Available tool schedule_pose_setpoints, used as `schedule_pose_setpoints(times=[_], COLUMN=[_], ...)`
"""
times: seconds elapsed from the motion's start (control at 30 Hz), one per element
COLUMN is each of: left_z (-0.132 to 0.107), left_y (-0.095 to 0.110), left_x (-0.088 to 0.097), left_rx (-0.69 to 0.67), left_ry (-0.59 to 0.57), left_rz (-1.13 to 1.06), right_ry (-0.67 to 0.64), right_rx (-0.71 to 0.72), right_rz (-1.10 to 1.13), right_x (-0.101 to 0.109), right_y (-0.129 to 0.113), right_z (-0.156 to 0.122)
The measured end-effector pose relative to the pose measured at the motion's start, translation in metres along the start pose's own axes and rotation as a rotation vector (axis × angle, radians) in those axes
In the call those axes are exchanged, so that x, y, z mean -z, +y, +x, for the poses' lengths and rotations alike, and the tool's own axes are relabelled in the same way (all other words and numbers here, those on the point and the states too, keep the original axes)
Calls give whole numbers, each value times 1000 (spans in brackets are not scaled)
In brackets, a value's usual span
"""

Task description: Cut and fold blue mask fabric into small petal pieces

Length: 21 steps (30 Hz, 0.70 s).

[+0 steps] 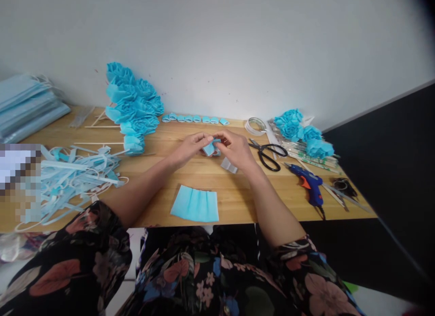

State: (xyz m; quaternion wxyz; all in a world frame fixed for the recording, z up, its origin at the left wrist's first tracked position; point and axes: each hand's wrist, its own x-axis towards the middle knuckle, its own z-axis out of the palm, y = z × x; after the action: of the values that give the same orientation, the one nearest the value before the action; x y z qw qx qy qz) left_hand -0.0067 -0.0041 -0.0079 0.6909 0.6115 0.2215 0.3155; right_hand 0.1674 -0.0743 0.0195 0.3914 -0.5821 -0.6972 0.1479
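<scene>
Between my two hands is a small folded piece of blue mask fabric (pixel 210 148), pinched from both sides above the middle of the table. My left hand (pixel 190 149) grips its left side with thumb and fingers. On the other side my right hand (pixel 234 148) is closed on its upper right edge. A small whitish translucent piece (pixel 229 165) lies just under my right hand. Nearer to me rests a flat pleated blue piece of mask fabric (pixel 195 204). Something partly hidden sits beneath the held fabric; I cannot make it out.
Blue fabric flowers (pixel 136 98) on sticks stand at back left, beside cut mask strips (pixel 74 175). Small folded blue pieces (pixel 189 119) line the wall. Tape (pixel 255 126), scissors (pixel 268 152), a blue glue gun (pixel 307 182) and more flowers (pixel 302 130) lie right. Stacked masks (pixel 27 103) sit far left.
</scene>
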Motion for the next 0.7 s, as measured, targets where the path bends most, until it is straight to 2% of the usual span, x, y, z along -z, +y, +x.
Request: schedule_pose_setpoints(times=[0.23,0.57,0.7], left_z=[4,1,0], left_y=[-7,-3,0], left_x=[1,1,0], left_rx=[-73,-47,-25], left_ry=[-6,-59,-64], left_rz=[67,48,77], right_ry=[40,157,60], right_rx=[-12,36,-66], right_rz=[29,43,180], right_x=[-3,-5,-3], right_y=[1,6,13], right_z=[1,3,5])
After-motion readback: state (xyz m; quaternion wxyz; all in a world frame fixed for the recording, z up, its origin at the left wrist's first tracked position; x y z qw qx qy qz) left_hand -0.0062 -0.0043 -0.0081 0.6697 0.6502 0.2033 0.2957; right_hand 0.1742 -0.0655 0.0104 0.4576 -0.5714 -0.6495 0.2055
